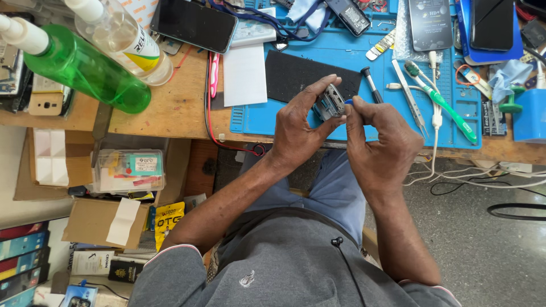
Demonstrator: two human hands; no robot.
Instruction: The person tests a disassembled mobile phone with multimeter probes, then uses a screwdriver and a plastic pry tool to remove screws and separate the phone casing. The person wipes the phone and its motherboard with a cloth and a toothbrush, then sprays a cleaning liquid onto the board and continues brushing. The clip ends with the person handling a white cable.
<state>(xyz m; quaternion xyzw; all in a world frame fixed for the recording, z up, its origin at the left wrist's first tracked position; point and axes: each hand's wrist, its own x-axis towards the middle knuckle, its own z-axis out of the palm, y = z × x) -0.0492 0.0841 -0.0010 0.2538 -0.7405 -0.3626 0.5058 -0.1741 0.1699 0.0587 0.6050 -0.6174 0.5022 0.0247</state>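
Note:
My left hand (pixel 300 126) grips a small grey opened phone (pixel 330 102) with blue parts showing inside, held above the near edge of the blue work mat (pixel 364 62). My right hand (pixel 378 139) is closed next to it, its fingertips pinching a small blue-tipped tool (pixel 348 102) against the phone's right side. Most of that tool is hidden in my fingers. A black rectangular pad (pixel 301 74) lies on the mat just behind the phone. A black-handled screwdriver (pixel 371 85) rests right of the pad.
On the wooden bench stand a green spray bottle (pixel 85 71) and a clear bottle (pixel 128 42) at left. A dark phone (pixel 193 24), white paper (pixel 244 74), tweezers (pixel 410 99), a green toothbrush (pixel 446 105), white cables and phones lie around the mat. Boxes sit below left.

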